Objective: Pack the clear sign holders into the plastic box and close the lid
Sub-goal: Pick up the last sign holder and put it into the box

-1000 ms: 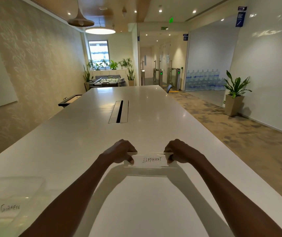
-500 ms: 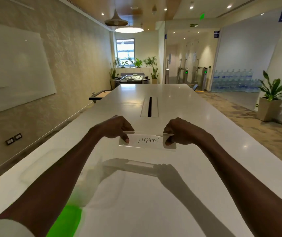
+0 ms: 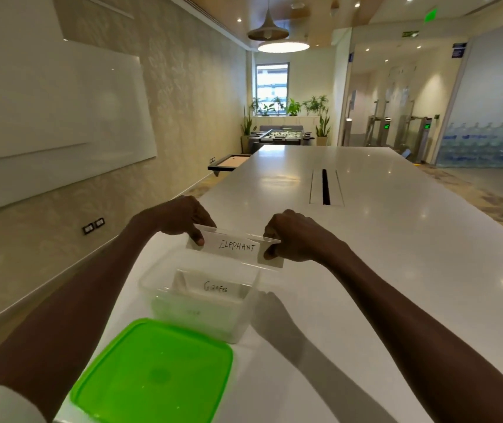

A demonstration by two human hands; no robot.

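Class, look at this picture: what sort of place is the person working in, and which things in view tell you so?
Probably an office meeting room: a long white conference table with a cable slot, a whiteboard on the wall, and access turnstiles beyond.

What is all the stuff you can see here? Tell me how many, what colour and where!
ELEPHANT sign holder: one, clear with white card, held above the box's far edge.
GIRAFFE sign holder: one, clear with white card, inside the box.
plastic box: one, clear, open, on the table's near left.
lid: one, bright green, on the table in front of the box.
table: one, white, long.
whiteboard: one, white, left wall.
potted plants: several, green, by the far window.
water bottles: many, blue, far right.
left hand: pinches the ELEPHANT holder's left end.
right hand: pinches its right end.
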